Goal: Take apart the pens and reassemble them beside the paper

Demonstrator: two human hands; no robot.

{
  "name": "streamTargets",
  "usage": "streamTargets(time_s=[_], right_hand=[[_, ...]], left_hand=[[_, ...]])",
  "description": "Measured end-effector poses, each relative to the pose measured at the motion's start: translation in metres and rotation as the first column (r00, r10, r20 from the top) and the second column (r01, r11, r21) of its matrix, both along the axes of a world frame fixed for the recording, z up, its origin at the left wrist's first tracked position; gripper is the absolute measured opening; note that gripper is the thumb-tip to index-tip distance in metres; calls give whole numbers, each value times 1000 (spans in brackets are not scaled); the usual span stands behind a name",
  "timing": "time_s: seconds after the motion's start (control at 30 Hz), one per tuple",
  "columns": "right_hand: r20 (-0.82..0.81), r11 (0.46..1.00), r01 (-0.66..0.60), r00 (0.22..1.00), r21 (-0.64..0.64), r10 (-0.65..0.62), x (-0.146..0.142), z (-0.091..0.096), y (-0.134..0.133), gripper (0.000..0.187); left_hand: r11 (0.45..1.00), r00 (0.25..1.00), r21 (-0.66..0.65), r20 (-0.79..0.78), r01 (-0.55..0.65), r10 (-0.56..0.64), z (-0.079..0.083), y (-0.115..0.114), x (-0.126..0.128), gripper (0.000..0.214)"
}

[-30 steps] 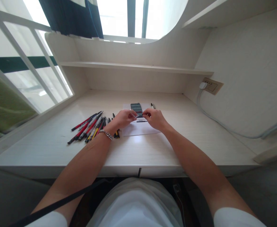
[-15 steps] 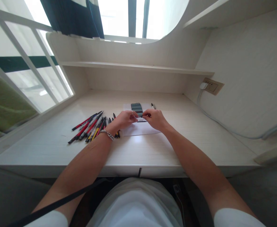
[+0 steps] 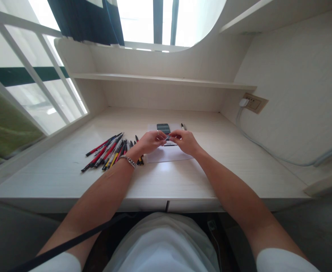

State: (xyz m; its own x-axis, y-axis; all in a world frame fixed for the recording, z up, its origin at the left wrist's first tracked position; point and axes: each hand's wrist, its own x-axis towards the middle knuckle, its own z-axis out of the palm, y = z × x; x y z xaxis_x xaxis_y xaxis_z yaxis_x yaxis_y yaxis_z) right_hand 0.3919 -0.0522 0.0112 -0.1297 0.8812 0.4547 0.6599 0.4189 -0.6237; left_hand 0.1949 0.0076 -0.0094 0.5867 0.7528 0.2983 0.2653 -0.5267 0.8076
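My left hand (image 3: 152, 141) and my right hand (image 3: 184, 141) meet over a sheet of white paper (image 3: 168, 155), fingertips nearly touching. Between them is a small greyish piece (image 3: 168, 138), too small to name. The fingers of both hands are closed in a pinch around it. Just behind the fingertips lies a dark-screened phone (image 3: 163, 127), partly covered by the hands. A pen (image 3: 183, 127) with a dark end rests beyond my right hand. Left of my left hand, a loose pile of pens (image 3: 109, 151) in red, black, yellow and clear lies on the desk.
The pale desk (image 3: 225, 166) has a low shelf (image 3: 160, 78) across its back. On the right wall a socket (image 3: 255, 103) holds a white plug, whose cable (image 3: 268, 151) runs down along the wall side. White rails (image 3: 27, 64) stand at the left.
My fingertips have shifted slightly, and the small piece between them now shows greyish rather than dark. The phone, paper and pens have stayed where they were.
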Motion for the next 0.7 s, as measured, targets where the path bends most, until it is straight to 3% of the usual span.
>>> streamTargets(time_s=[0.27, 0.7], right_hand=[[381, 986, 139, 920, -89, -95, 11, -18, 13, 14], [515, 969, 176, 855, -172, -64, 3, -19, 13, 13]], left_hand=[[999, 998, -18, 48, -48, 48, 6, 0, -1, 27], [997, 997, -45, 44, -66, 68, 5, 1, -3, 29]])
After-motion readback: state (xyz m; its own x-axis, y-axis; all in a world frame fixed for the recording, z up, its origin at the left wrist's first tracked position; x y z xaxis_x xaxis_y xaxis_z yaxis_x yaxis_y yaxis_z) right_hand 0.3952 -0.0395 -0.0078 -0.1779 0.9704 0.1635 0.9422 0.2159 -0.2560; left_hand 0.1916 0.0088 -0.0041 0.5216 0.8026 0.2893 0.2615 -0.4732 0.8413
